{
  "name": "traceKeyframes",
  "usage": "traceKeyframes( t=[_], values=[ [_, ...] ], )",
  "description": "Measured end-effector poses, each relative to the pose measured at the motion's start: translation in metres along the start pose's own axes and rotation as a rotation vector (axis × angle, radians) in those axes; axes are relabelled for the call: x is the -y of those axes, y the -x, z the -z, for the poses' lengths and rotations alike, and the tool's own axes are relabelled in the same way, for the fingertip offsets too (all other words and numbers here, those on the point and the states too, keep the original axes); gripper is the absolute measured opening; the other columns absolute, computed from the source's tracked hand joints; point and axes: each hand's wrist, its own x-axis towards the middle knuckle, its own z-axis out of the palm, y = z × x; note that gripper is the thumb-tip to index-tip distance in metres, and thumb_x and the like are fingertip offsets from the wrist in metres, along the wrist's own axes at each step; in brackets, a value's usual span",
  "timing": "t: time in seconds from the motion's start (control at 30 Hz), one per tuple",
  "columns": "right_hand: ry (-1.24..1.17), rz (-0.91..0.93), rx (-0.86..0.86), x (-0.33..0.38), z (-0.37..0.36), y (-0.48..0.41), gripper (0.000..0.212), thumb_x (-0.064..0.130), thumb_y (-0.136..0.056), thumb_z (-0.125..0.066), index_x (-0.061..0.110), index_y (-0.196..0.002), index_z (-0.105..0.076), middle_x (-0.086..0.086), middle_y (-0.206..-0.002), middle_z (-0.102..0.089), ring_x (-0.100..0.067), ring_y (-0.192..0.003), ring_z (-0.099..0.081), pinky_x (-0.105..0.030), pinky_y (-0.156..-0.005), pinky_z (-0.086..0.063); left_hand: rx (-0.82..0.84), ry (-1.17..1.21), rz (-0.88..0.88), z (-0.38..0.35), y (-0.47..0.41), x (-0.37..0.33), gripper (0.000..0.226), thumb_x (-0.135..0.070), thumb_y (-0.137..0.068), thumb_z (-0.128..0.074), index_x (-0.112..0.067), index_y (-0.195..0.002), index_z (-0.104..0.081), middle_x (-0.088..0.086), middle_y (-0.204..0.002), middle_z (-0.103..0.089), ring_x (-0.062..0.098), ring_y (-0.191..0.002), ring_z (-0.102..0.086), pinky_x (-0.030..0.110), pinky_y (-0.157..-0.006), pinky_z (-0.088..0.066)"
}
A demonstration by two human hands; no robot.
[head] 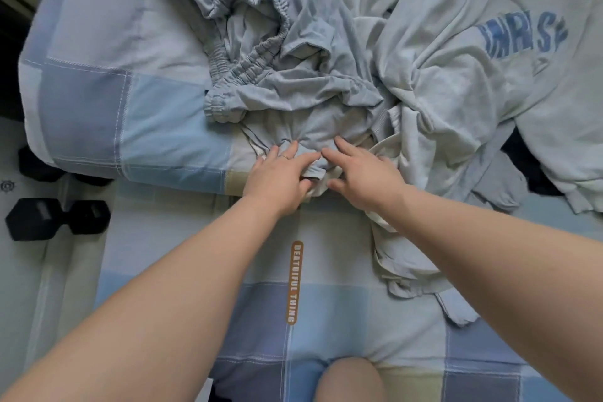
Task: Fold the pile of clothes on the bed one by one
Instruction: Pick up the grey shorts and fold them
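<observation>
A jumbled pile of clothes lies across the bed. Grey-blue trousers point(261, 52) with an elastic waistband sit at the top middle. A pale sweatshirt point(489, 75) with blue letters spreads over the right. At the pile's near edge lies a light grey garment point(313, 127). My left hand point(280, 178) pinches a bunched fold of that garment between thumb and fingers. My right hand point(362, 173) lies beside it with fingers spread on the same cloth, thumb at the fold. A cream garment point(401, 258) trails toward me under my right forearm.
The bed has a blue, grey and white checked cover point(182, 303) with an orange label point(295, 281). A checked pillow point(98, 75) lies at the left. Black dumbbells point(55, 217) sit on the floor by the bed's left edge. A knee point(349, 378) shows at the bottom.
</observation>
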Motion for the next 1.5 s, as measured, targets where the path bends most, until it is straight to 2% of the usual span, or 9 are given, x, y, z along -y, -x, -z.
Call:
traceKeyframes(
  t=[0.07, 0.17, 0.33, 0.43, 0.6, 0.7, 0.83, 1.07, 1.5],
  values=[
    [-0.016, -0.012, -0.024, 0.001, -0.001, -0.006, 0.05, 0.043, -0.101, -0.052, 0.041, -0.148, -0.037, 0.008, -0.167, -0.016, -0.02, -0.146, -0.033, -0.053, -0.109, -0.037, -0.019, 0.043, 0.018, 0.0, -0.005, -0.002, 0.04, -0.041, -0.103, -0.047, -0.043, -0.143, -0.047, 0.0, -0.161, -0.034, 0.035, -0.147, -0.028, 0.049, -0.119, -0.024],
    [-0.045, -0.022, -0.023, 0.004, 0.0, -0.005, 0.048, 0.035, -0.1, -0.054, 0.042, -0.146, -0.041, 0.008, -0.166, -0.019, -0.022, -0.145, -0.036, -0.053, -0.106, -0.041, -0.159, 0.183, 0.058, 0.007, -0.004, -0.01, 0.021, -0.037, -0.104, -0.044, -0.028, -0.097, -0.062, 0.004, -0.112, -0.064, 0.032, -0.116, -0.054, 0.041, -0.09, -0.039],
    [-0.241, 0.018, -0.065, 0.005, 0.02, 0.025, 0.042, 0.03, -0.096, -0.062, 0.041, -0.136, -0.057, 0.009, -0.154, -0.045, -0.024, -0.135, -0.05, -0.05, -0.106, -0.042, -0.201, 0.388, 0.039, 0.027, 0.031, -0.021, 0.033, -0.03, -0.104, -0.045, -0.029, -0.071, -0.043, -0.012, -0.079, -0.047, 0.029, -0.106, -0.053, 0.048, -0.095, -0.041],
    [-0.343, 0.01, -0.117, 0.009, 0.04, 0.06, 0.034, 0.034, -0.094, -0.066, 0.038, -0.128, -0.066, 0.008, -0.135, -0.061, -0.024, -0.124, -0.056, -0.048, -0.103, -0.045, -0.225, 0.476, -0.004, 0.055, 0.066, -0.044, 0.037, -0.026, -0.106, -0.044, -0.026, -0.069, -0.036, -0.009, -0.073, -0.045, 0.027, -0.09, -0.052, 0.039, -0.076, -0.034],
    [-0.631, 0.066, -0.267, 0.017, 0.087, 0.14, 0.01, 0.022, -0.091, -0.071, 0.03, -0.096, -0.072, 0.018, -0.095, -0.064, 0.005, -0.086, -0.056, -0.02, -0.08, -0.042, -0.317, 0.631, -0.205, 0.115, 0.125, -0.105, 0.031, -0.026, -0.105, -0.045, -0.021, -0.075, -0.045, -0.01, -0.071, -0.048, 0.004, -0.067, -0.044, 0.035, -0.066, -0.036],
    [-0.749, 0.052, -0.388, 0.014, 0.113, 0.201, 0.021, 0.02, -0.092, -0.066, 0.018, -0.071, -0.066, 0.01, -0.067, -0.06, -0.002, -0.059, -0.051, -0.026, -0.062, -0.041, -0.402, 0.712, -0.316, 0.149, 0.165, -0.154, 0.027, -0.026, -0.102, -0.048, -0.019, -0.076, -0.052, -0.016, -0.067, -0.051, 0.004, -0.065, -0.045, 0.031, -0.064, -0.04],
    [-0.785, 0.122, -0.617, -0.006, 0.144, 0.314, 0.024, 0.027, -0.098, -0.055, 0.013, -0.081, -0.065, -0.001, -0.073, -0.06, -0.016, -0.066, -0.053, -0.038, -0.062, -0.043, -0.612, 0.686, -0.457, 0.183, 0.247, -0.227, 0.032, -0.028, -0.101, -0.05, 0.0, -0.084, -0.053, -0.003, -0.068, -0.046, 0.01, -0.063, -0.042, 0.035, -0.061, -0.036],
    [-0.79, 0.236, -0.87, -0.025, 0.211, 0.557, 0.024, 0.034, -0.091, -0.053, 0.014, -0.085, -0.066, -0.019, -0.08, -0.065, -0.017, -0.066, -0.05, -0.044, -0.062, -0.046, -0.897, 0.635, -0.55, 0.22, 0.447, -0.37, 0.028, -0.033, -0.098, -0.052, -0.009, -0.088, -0.061, 0.004, -0.068, -0.049, 0.015, -0.062, -0.042, 0.035, -0.061, -0.037],
    [-0.85, 0.527, -0.569, 0.014, 0.309, 0.793, 0.005, 0.004, -0.085, -0.077, 0.006, -0.089, -0.074, -0.004, -0.078, -0.074, -0.013, -0.069, -0.068, -0.029, -0.063, -0.057, -1.215, 0.357, -0.566, 0.348, 0.689, -0.472, 0.03, -0.032, -0.107, -0.042, -0.018, -0.113, -0.068, -0.005, -0.104, -0.068, 0.012, -0.097, -0.061, 0.022, -0.084, -0.045]
  ],
)
